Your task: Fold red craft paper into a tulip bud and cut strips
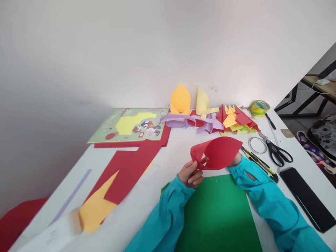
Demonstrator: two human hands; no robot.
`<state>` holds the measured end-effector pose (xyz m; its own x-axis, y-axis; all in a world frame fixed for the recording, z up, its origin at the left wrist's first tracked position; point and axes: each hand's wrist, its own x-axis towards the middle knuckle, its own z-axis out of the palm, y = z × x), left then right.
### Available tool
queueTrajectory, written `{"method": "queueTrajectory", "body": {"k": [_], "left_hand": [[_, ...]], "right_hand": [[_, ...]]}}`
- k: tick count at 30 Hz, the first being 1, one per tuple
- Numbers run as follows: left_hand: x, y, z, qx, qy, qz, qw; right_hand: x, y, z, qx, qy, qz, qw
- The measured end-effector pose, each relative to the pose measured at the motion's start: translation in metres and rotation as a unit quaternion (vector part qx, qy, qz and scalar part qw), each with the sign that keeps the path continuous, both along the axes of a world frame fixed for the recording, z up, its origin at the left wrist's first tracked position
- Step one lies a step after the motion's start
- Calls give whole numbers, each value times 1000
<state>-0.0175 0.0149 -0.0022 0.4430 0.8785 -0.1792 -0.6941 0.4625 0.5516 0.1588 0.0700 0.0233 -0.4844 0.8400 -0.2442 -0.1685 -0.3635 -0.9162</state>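
Note:
Between my two hands is a curved piece of red paper (pixel 223 154), rolled into an open loop with a pointed right end. My left hand (pixel 193 173) pinches its lower left part, with the thumb at the front and a fingertip showing through the opening. Most of my right hand (pixel 235 160) is hidden behind the paper's right side, where it supports the sheet. Both hands are above the far part of a green sheet (pixel 217 213) lying on the white table (pixel 141 199).
Scissors (pixel 275 148), a box cutter (pixel 258 162), a tape roll (pixel 257 145) and a black phone-like slab (pixel 307 197) lie on the right. Folded paper pieces (pixel 236 119) line the wall. A green-covered pad (pixel 128 124), red sheets (pixel 128 168) and orange paper (pixel 98 206) are on the left.

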Motion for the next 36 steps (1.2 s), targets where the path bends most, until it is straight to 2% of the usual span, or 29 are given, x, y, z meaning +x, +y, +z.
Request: {"method": "queueTrajectory", "body": {"k": [2, 5, 9, 13, 17, 19, 22, 25, 28, 31, 36], "left_hand": [[6, -1, -1, -40, -42, 71, 996], [15, 0, -3, -90, -46, 116, 988], [21, 0, -6, -146, -22, 142, 979], [21, -2, -6, -166, 0, 155, 974], [20, -3, -5, -188, 9, 171, 967], [20, -2, -5, -198, -1, 175, 964], [22, -2, -5, -209, -19, 170, 963], [27, -3, -7, -211, -41, 157, 964], [32, -8, -11, -209, -64, 146, 965], [34, -14, -18, -196, -104, 115, 968], [31, -20, -27, -119, -200, 54, 971]], "right_hand": [[-6, -3, -10, 1, 6, 5, 1000], [-16, -13, -20, 17, -4, 33, 999], [-23, -21, -23, 67, -49, -8, 996], [-22, -16, -25, 85, -99, -56, 990], [-20, -16, -27, 109, -91, -98, 985], [-21, -20, -27, 151, -84, -113, 978], [-23, -28, -27, 251, -174, -134, 943], [-23, -31, -28, 315, -343, -134, 875], [-21, -28, -31, 362, -426, -122, 820], [-18, -24, -35, 375, -429, -130, 811], [-17, -22, -37, 390, -420, -166, 802]]}}
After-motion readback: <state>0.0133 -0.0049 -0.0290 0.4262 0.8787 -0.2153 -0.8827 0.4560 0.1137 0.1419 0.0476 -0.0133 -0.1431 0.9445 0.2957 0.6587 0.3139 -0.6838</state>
